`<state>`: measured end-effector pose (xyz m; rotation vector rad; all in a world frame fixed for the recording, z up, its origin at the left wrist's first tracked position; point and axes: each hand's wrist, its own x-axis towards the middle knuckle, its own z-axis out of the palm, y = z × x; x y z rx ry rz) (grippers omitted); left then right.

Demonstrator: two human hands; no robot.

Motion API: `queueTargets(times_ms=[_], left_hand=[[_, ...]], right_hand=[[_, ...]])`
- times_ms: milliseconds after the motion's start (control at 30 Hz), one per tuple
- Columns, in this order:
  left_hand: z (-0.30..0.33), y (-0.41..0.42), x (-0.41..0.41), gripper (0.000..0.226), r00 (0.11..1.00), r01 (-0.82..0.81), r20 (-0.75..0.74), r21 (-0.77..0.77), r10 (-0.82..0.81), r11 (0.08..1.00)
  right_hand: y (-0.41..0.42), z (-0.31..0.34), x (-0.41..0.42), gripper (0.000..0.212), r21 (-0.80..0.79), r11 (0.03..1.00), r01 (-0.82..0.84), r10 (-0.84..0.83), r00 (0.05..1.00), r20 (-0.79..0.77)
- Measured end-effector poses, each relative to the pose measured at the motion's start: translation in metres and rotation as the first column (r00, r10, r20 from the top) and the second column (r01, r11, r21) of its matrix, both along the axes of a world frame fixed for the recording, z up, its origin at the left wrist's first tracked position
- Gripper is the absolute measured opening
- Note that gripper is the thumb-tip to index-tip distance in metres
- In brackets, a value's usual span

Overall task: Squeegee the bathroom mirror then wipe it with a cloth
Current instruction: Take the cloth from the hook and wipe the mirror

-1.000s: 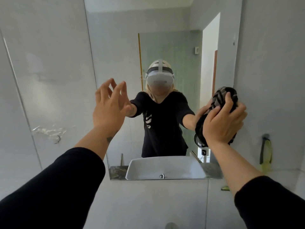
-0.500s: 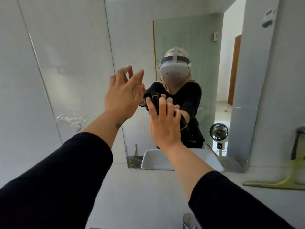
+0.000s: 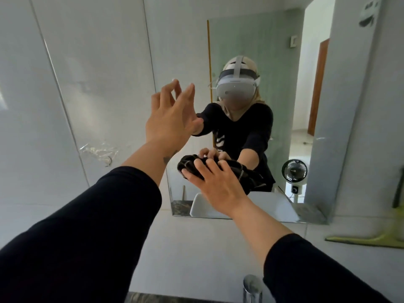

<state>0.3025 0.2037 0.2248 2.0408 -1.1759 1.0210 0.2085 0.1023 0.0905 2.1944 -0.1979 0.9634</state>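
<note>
A dark cloth (image 3: 190,166) w/ pale stripes is pressed flat against the mirror (image 3: 251,51) by the right hand (image 3: 220,189), fingers spread over it, at the lower-left part of the glass, just above the mirror's bottom edge; the cloth is bunched, w/ its reflection meeting it on the glass. The left hand (image 3: 172,119) is held up at the mirror's left edge, above the cloth, fingers loosely parted and nothing gripped; whether the glass is touched cannot be told. A yellow-green squeegee (image 3: 371,240) is seen right of the mirror and below its bottom corner, blade against the grey wall, well apart from both hands. A chrome tap (image 3: 252,285) is seen below the mirror. Reflected in the mirror: a white basin (image 3: 273,206) & a small fan (image 3: 294,171), lower right
</note>
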Motion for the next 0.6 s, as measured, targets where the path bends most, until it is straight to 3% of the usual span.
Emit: queueTargets(times_ms=[133, 267, 433, 600], left_hand=[[-0.002, -0.005, -0.007, 0.080, 0.998, -0.015, -0.058, -0.008, 0.015, 1.000], [-0.009, -0.013, -0.009, 0.085, 0.996, -0.034, -0.076, 0.010, 0.035, 0.999], [-0.018, -0.025, -0.003, 0.089, 0.999, -0.048, -0.017, 0.004, 0.048, 0.999], [-0.027, -0.033, 0.009, 0.086, 0.997, -0.072, 0.034, 0.035, 0.071, 0.997]], right_hand=[[-0.029, 0.007, -0.032, 0.071, 0.053, 0.999, 0.009, -0.015, 0.991, 0.130], [-0.056, 0.022, -0.065, 0.053, 0.089, 0.996, 0.030, -0.054, 0.955, 0.291], [-0.088, 0.034, -0.105, 0.046, 0.206, 0.977, 0.052, -0.135, 0.900, 0.414], [-0.112, 0.015, -0.133, 0.044, 0.369, 0.929, 0.009, -0.249, 0.754, 0.608]])
